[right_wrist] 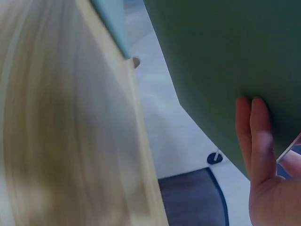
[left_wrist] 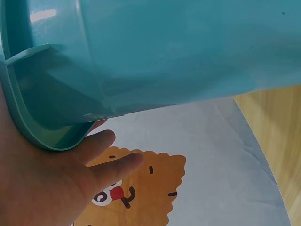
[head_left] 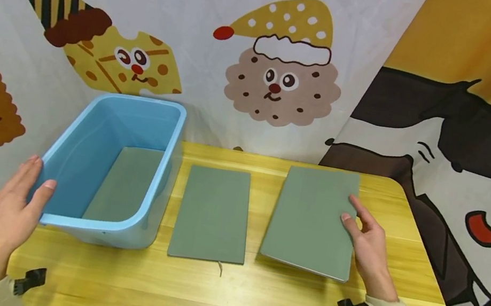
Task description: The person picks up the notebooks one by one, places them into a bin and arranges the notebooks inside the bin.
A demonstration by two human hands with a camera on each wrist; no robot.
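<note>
My right hand (head_left: 370,252) pinches the right edge of a grey-green notebook (head_left: 312,221), thumb on the upper cover and fingers against the underside. Its front edge tilts up off the table, and the right wrist view shows the notebook's underside (right_wrist: 225,56). At the left, my left hand (head_left: 5,218) rests at the front-left corner of a blue plastic bin (head_left: 168,178). The thumb lies over the rim; in the left wrist view the straight fingers (left_wrist: 117,169) spread outside the wall. Another green notebook (head_left: 128,182) lies flat on the bin's floor.
Between bin and right hand, a similar green notebook (head_left: 213,215) lies flat on the wooden table (head_left: 182,299), a ribbon marker (head_left: 220,269) sticking out at its front. A cloth with cartoon prints (head_left: 272,136) hangs behind the table. The table's right edge runs past the right forearm.
</note>
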